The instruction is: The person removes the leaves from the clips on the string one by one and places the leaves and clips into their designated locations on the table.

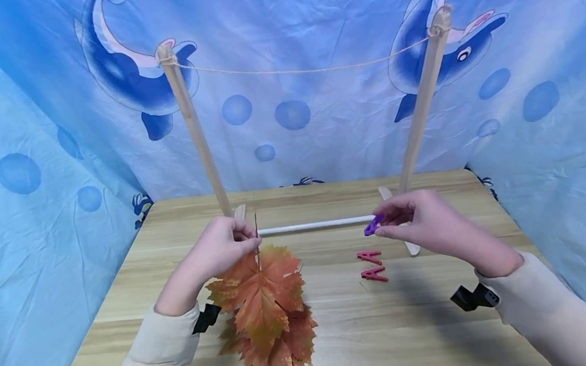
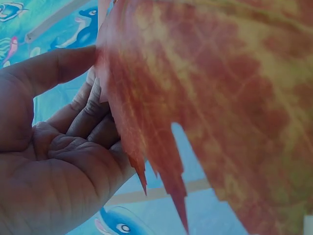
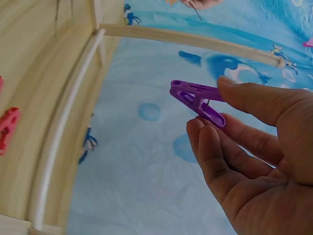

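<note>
My left hand pinches an orange-red maple leaf by its thin stem, and the blade hangs below the fingers. In the left wrist view this leaf covers much of the frame and hides the fingertips. More maple leaves lie under it on the table. My right hand holds a purple clothespin between thumb and fingers. Seen from the right wrist, the clothespin points its closed nose away from the hand. Two red clothespins lie on the table just below the right hand.
Two upright wooden posts stand at the back, with a string sagging between their tops. A white rod joins their feet low over the wooden table. Blue dolphin-print cloth surrounds the table.
</note>
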`<state>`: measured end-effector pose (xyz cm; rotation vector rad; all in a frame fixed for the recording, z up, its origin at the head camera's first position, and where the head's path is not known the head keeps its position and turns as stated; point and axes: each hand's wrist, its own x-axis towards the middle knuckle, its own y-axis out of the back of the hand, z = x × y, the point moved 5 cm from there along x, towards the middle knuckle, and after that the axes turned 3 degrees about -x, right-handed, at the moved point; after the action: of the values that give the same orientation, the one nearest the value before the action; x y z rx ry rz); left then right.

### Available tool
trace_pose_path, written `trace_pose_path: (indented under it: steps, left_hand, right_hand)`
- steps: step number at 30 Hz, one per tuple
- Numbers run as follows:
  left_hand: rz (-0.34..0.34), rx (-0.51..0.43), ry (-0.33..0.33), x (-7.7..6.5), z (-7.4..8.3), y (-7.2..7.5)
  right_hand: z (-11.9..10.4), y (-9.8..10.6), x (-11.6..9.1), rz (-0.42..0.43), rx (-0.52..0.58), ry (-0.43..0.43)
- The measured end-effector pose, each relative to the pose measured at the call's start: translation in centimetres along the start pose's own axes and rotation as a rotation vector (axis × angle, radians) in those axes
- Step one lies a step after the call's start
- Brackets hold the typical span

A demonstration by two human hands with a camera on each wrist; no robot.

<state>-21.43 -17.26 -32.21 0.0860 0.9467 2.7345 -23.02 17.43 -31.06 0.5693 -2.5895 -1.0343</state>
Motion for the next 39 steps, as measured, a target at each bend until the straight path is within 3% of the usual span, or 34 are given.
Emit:
trace_pose_path:
  steps: [4,15,21,27,35,39]
  left_hand:
    - [-0.041,-0.009,0.031,-0.3,-1.4,-0.7]
    - [-0.101,-0.051,0.027,-0.4,-4.0,-2.7]
    - [-0.093,-0.036,0.064,-0.4,-5.2,-3.7]
    - [-0.107,-0.075,0.107,-0.4,-6.3,-4.4]
    - [-0.122,-0.057,0.169,-0.3,-8.2,-5.5]
    - [-0.141,-0.065,0.16,-0.1,-8.9,-6.1]
  right_hand:
    - [1.2,-1.2,-0.4,-0.063,0.005,-0.007]
    - [4.4,-4.9,-1.4,-0.18,0.049,0.04]
    - [6.2,-6.6,-1.8,-0.201,0.094,0.044]
    - [7.6,-8.1,-2.2,-0.205,0.073,0.064]
    - [9.0,-10.0,-3.0,-0.242,0.051,0.044]
    - [9.4,-10.3,-3.3,-0.227,0.038,0.02]
